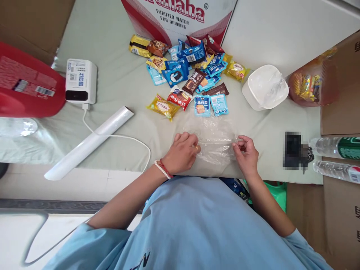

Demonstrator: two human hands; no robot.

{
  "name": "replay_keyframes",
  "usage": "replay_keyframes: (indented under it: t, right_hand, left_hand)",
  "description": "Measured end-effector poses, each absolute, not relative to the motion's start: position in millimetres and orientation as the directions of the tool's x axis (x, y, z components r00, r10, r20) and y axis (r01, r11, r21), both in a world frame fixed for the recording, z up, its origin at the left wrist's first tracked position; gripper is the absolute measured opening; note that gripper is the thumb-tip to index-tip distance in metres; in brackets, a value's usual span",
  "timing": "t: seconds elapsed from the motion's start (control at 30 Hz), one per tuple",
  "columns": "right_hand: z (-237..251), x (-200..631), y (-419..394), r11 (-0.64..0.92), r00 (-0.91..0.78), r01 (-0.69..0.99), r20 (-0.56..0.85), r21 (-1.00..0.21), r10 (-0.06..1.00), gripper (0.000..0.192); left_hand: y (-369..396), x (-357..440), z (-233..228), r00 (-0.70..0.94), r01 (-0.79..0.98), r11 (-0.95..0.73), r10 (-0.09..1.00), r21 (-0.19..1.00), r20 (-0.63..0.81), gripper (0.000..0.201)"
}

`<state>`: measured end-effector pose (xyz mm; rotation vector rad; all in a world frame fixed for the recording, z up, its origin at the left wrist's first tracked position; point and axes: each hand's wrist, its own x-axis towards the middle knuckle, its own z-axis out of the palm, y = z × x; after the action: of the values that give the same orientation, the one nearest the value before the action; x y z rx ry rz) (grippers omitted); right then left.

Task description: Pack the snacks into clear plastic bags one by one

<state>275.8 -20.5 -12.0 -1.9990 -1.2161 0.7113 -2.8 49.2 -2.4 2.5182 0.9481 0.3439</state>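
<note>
Two hands work at the table: the left hand and the right hand, with one clear plastic bag between them. One white roll, one white device, one white bowl and two water bottles lie around. The snack packets form one pile of roughly two dozen, too overlapped to count exactly.

Clear plastic bag under my hands, on pale green cloth. Snack packs mostly blue, some yellow, red, brown w/ white print. White bowl, white roll, white device w/ black front. Red + white beads on my left wrist, shirt light blue
</note>
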Motion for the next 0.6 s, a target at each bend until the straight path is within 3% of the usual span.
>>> replay_keyframes:
  t: [0.2, 0.33, 0.43, 0.5, 0.57, 0.6]
  right_hand:
    - [-29, 288, -10, -0.425, 0.493, 0.312, -0.237, -0.85, 0.837, 0.042]
    - [-35, 293, -7, -0.461, 0.47, 0.31, -0.287, -0.831, 0.835, 0.037]
    - [-22, 293, -9, -0.368, 0.455, 0.48, -0.133, -0.797, 0.88, 0.029]
    - [-8, 291, -14, -0.166, 0.281, 0.621, 0.02, -0.766, 0.96, 0.023]
    - [4, 288, -20, 0.114, -0.096, 0.671, 0.067, -0.732, 0.993, 0.03]
    - [9, 286, -23, 0.236, -0.293, 0.655, 0.047, -0.718, 0.955, 0.038]
  left_hand:
    - [27, -57, -19, 0.832, 0.36, -0.84, 0.486, 0.407, 0.268, 0.024]
    - [8, -83, -23, 0.872, 0.36, -0.813, 0.468, 0.458, 0.144, 0.021]
    - [4, -89, -16, 0.848, 0.403, -0.706, 0.527, 0.582, 0.053, 0.016]
    - [6, -89, -10, 0.836, 0.395, -0.62, 0.549, 0.678, 0.014, 0.027]
    - [11, -86, -6, 0.819, 0.393, -0.531, 0.573, 0.751, -0.023, 0.038]
    - [14, -83, -5, 0.802, 0.408, -0.486, 0.595, 0.773, -0.049, 0.043]
